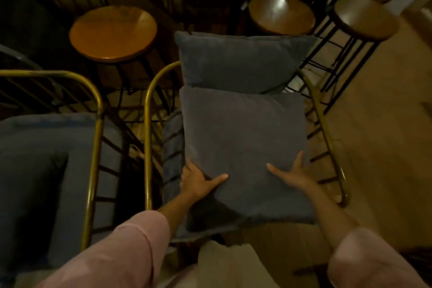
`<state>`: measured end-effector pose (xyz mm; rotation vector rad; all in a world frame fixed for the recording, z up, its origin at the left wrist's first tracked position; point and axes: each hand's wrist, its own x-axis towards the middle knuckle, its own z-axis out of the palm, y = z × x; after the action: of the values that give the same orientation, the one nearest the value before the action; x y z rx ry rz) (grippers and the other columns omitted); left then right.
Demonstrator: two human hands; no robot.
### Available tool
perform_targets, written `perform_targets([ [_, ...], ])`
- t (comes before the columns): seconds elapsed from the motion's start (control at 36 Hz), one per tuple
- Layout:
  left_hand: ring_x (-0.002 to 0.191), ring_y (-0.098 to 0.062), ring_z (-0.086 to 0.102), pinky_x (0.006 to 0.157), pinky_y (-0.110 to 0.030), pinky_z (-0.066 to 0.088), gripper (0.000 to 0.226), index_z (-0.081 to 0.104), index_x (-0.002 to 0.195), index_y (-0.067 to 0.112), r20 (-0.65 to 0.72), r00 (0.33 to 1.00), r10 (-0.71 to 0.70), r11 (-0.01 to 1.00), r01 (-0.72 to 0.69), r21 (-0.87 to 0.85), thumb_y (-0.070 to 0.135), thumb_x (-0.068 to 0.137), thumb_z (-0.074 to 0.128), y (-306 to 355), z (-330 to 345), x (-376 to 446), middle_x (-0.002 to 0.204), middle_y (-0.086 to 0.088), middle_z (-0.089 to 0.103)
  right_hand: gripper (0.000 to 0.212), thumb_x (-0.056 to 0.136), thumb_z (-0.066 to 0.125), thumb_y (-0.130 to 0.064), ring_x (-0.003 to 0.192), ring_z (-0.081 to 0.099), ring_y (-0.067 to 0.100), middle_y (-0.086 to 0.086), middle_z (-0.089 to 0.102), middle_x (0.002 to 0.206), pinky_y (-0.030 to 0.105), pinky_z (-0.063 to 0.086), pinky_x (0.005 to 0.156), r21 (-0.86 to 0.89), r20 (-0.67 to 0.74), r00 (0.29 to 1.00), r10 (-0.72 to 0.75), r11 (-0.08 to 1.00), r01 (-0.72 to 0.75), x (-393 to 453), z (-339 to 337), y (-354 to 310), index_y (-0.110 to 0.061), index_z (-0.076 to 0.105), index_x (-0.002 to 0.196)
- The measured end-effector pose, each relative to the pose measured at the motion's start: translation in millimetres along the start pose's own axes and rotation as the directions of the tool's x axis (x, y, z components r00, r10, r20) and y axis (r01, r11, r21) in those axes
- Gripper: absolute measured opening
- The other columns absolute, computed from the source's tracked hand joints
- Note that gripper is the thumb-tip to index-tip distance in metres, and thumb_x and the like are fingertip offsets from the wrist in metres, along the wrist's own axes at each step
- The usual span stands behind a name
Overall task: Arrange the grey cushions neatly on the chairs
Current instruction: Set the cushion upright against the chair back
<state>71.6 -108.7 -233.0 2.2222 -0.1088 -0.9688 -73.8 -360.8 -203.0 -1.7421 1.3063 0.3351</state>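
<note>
A grey seat cushion point(243, 138) lies flat on a brass-framed chair point(147, 110) in front of me. A second grey cushion point(238, 61) stands behind it against the chair back. My left hand point(198, 180) grips the seat cushion's near left edge, thumb on top. My right hand point(294, 173) lies spread on the cushion's near right side, fingers apart, palm pressed against it. Another brass chair point(95, 124) at the left holds grey cushions point(42, 152) too.
Several round wooden stools stand behind the chairs, one point(113, 33) at the left, one point(280, 14) in the middle and one point(365, 18) at the right. Tan floor point(378, 128) lies open to the right of the chair. The light is dim.
</note>
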Motion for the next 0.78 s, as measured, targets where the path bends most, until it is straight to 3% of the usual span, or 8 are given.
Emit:
perform_targets([
  [0.08,0.147,-0.034,0.028,0.118,-0.051,0.03,0.153,-0.004,0.155,0.027,-0.078,0.997,-0.003,0.999,0.007,0.047,0.092,0.035,0.065,-9,13,-1,0.161,-0.007,0.023,0.139,0.06,0.065,-0.084,0.153,-0.01,0.036,0.016,-0.02,0.164,0.059,0.004,0.121,-0.157,-0.074,0.993,0.093,0.982,-0.104,4,22,16,-0.036,-0.03,0.15],
  [0.22,0.143,-0.028,0.037,0.115,-0.052,0.036,0.141,0.009,0.155,0.029,-0.019,0.999,0.033,0.989,-0.036,-0.141,0.088,0.042,0.07,-37,-2,11,0.157,-0.002,0.034,0.131,0.064,0.063,-0.083,0.152,-0.014,0.036,0.019,-0.017,0.164,0.062,-0.002,0.119,-0.087,-0.185,0.983,0.019,0.996,-0.036,-1,27,8,-0.037,-0.02,0.154],
  [0.31,0.141,-0.024,0.04,0.115,-0.046,0.037,0.13,0.019,0.154,0.018,-0.075,0.996,0.05,0.97,-0.066,-0.232,0.075,0.053,0.078,-48,-21,-2,0.154,-0.002,0.04,0.11,0.078,0.057,-0.076,0.152,-0.012,0.037,0.022,-0.01,0.165,0.063,-0.005,0.119,-0.125,-0.324,0.94,-0.107,0.99,0.07,-8,43,2,-0.028,0.0,0.159],
  [0.39,0.14,-0.023,0.039,0.112,-0.036,0.035,0.097,0.02,0.154,0.009,-0.174,0.984,0.044,0.969,-0.085,-0.234,0.034,0.081,0.078,-61,-45,-15,0.149,-0.004,0.04,0.061,0.096,0.057,-0.039,0.153,0.003,0.036,0.02,0.014,0.165,0.061,-0.001,0.119,-0.157,-0.47,0.825,-0.313,0.95,0.271,-16,62,-12,-0.017,0.039,0.15],
  [0.44,0.143,-0.031,0.036,0.113,-0.039,0.034,0.091,0.018,0.154,0.007,-0.241,0.97,-0.02,0.972,-0.037,-0.233,0.028,0.085,0.074,-77,-66,-19,0.156,-0.014,0.034,0.041,0.096,0.059,-0.017,0.152,0.017,0.034,0.018,0.029,0.161,0.058,0.009,0.121,-0.126,-0.5,0.747,-0.438,0.89,0.438,-23,75,-28,-0.01,0.056,0.137],
  [0.64,0.142,-0.037,0.038,0.115,-0.047,0.035,0.084,0.023,0.152,0.005,-0.457,0.879,-0.134,0.951,-0.016,-0.31,0.024,0.087,0.073,-154,-154,-38,0.154,-0.019,0.037,0.027,0.094,0.058,-0.004,0.12,0.058,0.032,0.017,0.064,0.127,0.046,0.048,0.101,0.068,-0.348,0.715,-0.606,0.745,0.664,-59,137,-119,-0.006,0.066,0.119],
  [0.72,0.142,-0.037,0.036,0.115,-0.049,0.033,0.086,0.019,0.154,0.004,-0.508,0.841,-0.187,0.941,0.004,-0.339,0.026,0.089,0.071,-189,-197,-44,0.156,-0.021,0.033,0.026,0.094,0.052,0.006,0.094,0.068,0.005,0.013,0.07,0.111,0.042,0.054,0.093,0.112,-0.141,0.726,-0.673,0.718,0.687,-76,181,-156,-0.001,0.066,0.114],
  [0.78,0.141,-0.039,0.037,0.114,-0.05,0.035,0.086,0.019,0.153,0.002,-0.55,0.812,-0.197,0.94,-0.002,-0.341,0.026,0.089,0.07,-215,-229,-48,0.154,-0.023,0.034,0.025,0.094,0.047,0.013,0.072,0.067,-0.011,0.015,0.069,0.102,0.028,0.056,0.084,0.183,0.02,0.739,-0.674,0.729,0.66,-86,219,-178,0.008,0.064,0.111],
])
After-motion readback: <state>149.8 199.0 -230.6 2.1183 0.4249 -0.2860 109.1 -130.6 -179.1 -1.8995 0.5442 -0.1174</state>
